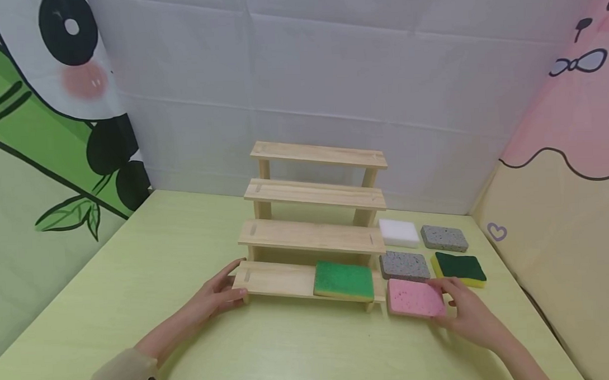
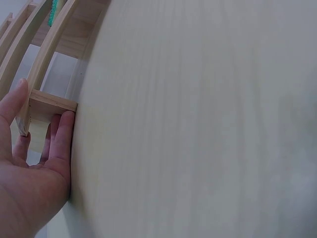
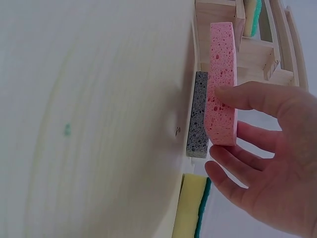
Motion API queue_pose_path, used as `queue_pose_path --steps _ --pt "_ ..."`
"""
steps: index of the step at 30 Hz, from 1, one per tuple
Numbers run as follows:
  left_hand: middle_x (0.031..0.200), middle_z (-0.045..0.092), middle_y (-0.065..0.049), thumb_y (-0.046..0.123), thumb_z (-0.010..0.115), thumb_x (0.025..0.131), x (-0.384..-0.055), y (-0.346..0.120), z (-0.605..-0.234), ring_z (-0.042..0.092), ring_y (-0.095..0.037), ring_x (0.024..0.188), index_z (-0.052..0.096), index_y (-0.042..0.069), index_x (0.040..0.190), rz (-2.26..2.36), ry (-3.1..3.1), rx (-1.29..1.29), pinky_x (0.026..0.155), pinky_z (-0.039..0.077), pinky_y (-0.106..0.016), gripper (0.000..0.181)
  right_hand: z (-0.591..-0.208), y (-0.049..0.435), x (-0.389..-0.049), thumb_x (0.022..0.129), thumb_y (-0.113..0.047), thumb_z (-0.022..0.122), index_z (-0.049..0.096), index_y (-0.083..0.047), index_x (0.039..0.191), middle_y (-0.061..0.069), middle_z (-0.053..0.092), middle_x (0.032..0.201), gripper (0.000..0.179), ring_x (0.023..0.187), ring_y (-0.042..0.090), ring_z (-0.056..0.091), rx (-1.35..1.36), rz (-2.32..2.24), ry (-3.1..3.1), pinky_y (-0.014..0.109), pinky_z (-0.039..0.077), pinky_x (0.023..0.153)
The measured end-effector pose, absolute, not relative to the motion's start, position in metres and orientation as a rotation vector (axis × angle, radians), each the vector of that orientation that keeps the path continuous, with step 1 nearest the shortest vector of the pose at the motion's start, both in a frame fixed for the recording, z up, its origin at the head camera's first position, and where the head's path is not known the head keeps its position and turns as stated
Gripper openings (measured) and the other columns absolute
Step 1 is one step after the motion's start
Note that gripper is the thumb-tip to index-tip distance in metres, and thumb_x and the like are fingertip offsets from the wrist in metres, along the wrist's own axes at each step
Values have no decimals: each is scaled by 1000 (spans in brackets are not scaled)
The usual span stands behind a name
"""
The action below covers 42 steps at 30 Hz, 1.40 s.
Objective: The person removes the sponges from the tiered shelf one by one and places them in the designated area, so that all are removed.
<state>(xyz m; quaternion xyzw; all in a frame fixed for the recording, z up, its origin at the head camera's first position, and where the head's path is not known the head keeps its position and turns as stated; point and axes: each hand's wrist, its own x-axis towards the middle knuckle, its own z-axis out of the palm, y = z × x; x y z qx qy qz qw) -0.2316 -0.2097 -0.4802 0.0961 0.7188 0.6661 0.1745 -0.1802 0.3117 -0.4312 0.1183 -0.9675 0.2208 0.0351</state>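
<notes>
My right hand point(image 1: 467, 313) pinches a pink sponge point(image 1: 415, 298) at its right edge, thumb on the near side. In the right wrist view the pink sponge point(image 3: 221, 84) is raised off the table. A stepped wooden shelf point(image 1: 311, 234) stands in the middle, with a green-topped sponge point(image 1: 344, 280) lying on the right part of its lowest step. At the left end of that step, my left hand point(image 1: 214, 294) holds it between thumb and fingers. In the left wrist view some fingers of the left hand point(image 2: 42, 158) lie against the shelf's leg.
Right of the shelf are a white sponge point(image 1: 399, 233), a grey sponge point(image 1: 404, 266), another grey sponge point(image 1: 444, 238) and a yellow sponge with dark green top point(image 1: 459, 268). A white cloth backdrop point(image 1: 320, 72) hangs behind the pale table point(image 1: 185, 227); a printed panel point(image 1: 562, 214) borders the right.
</notes>
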Motion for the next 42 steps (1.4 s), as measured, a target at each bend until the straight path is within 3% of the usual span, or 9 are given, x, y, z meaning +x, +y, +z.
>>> queue_pose_path --steps 8,27,42 --pt "148 35 -30 17 63 96 -231 -209 -479 57 -21 118 10 19 160 1893 2027 270 102 54 -38 83 -436 315 -185 70 -13 86 60 -4 126 11 59 120 62 106 24 60 396 660 -2997 30 58 80" --pt "147 36 -29 18 66 94 -233 -209 -485 59 -17 114 13 21 160 1894 2035 225 98 55 -32 85 -443 316 -184 70 -21 87 61 -5 126 3 58 105 64 100 20 60 400 728 -3083 25 58 79" --pt "149 35 -28 19 65 95 -233 -210 -484 58 -20 117 13 22 160 1880 2044 243 101 54 -36 83 -442 317 -186 74 -21 86 58 -1 133 11 61 118 68 103 22 60 427 712 -3122 26 58 79"
